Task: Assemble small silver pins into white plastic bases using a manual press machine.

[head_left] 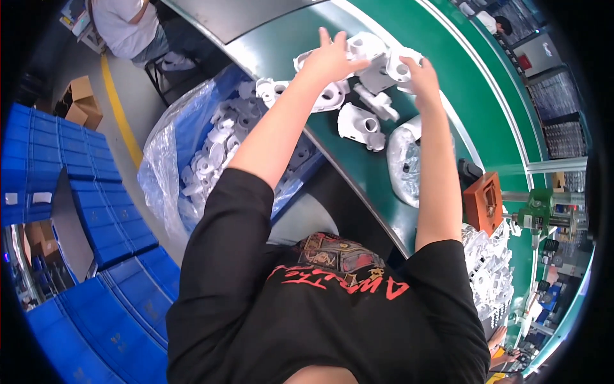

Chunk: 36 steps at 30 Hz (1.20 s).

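Fingers [324,40] on my left hand [329,59] are spread apart, palm flat down on top of a white plastic housing [329,96] on the green worktop [358,166]. Not clamped on it, just pressing or resting. My right hand [419,72] is further right with its fingers curled onto another white casting [398,64]; looks like they're wrapped on its edge, but the back of the hand hides the grip so I can't tell how firm it is.

The parts sit in a loose cluster at the far side of the worktop, touching each other, roughly 6 or 7 of them. 1 more housing [358,127] lies nearer me, just apart from the pile, next to a clear bag [404,163]. On my left, below the worktop edge, is a bag-lined bin [173,153] full of the same white parts.

My take on doing this well: both arms are at full stretch, so I'd take 1 piece per hand, get fingers under a rim or through the round hole, and lift straight up so neighbours don't get dragged off the worktop.
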Tool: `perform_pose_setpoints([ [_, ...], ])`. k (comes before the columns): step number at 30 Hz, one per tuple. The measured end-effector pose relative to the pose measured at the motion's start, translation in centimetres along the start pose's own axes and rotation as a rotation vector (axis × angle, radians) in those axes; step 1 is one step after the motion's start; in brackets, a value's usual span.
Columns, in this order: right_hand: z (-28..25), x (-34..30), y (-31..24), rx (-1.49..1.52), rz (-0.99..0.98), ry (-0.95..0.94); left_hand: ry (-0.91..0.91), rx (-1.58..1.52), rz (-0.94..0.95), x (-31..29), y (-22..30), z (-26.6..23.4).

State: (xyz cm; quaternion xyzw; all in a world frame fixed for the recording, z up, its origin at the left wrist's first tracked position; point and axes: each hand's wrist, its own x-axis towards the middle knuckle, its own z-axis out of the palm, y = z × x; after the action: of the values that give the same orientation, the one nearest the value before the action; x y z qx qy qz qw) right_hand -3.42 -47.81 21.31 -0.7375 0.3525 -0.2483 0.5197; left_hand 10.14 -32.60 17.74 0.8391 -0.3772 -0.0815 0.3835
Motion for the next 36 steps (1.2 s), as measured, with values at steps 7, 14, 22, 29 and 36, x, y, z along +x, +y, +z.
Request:
perform_pose_setpoints([
  [7,1.2,-0.8,0.1,-0.306,-0.366,0.251,-0.116,0.167,0.235,-1.0,0.9,-7.4],
  [14,12.6,-15.0,-1.5,0.01,-0.561,-0.433,0.443,-0.816,-0.218,-13.0,-21.2,-10.5],
  [22,27.0,-16.1,16.1,-0.342,0.052,-0.879,0.201,0.186,-0.84,-36.8,-39.7,2.7],
  [29,28.6,-12.5,23.4,-0.407,0.855,-0.799,-0.398,0.333,-1.119,-35.7,-36.4,3.5],
  [36,30.0,-13.3,28.7,-0.559,0.756,-0.784,-0.181,-0.137,-1.216,-35.1,-38.7,3.5],
])
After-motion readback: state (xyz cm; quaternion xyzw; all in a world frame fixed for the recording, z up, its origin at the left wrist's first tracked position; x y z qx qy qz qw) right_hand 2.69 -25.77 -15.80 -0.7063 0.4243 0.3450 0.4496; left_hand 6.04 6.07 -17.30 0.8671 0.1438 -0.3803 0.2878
